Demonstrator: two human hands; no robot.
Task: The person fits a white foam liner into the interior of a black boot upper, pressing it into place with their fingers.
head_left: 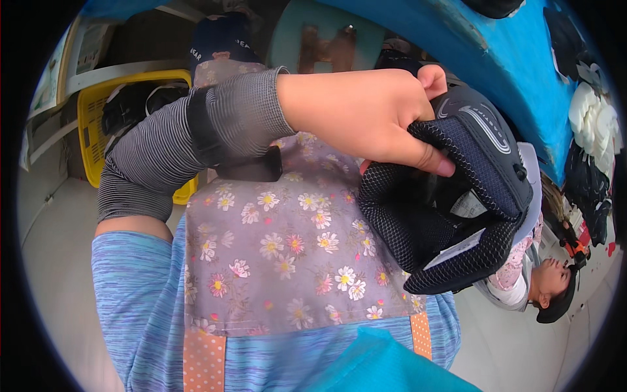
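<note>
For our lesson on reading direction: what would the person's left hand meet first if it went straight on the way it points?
Most likely the dark shoe it grips, since the left hand points rightward into it; exact depth is unclear.

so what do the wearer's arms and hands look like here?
Left arm: short blue streaked shirt sleeve, then a dark-and-light striped arm cover with a black strap around it. Left hand: bare, no glove. Right hand can't be made out.

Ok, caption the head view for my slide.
Left hand holds a black shoe by its opening in front of a floral apron.
</note>
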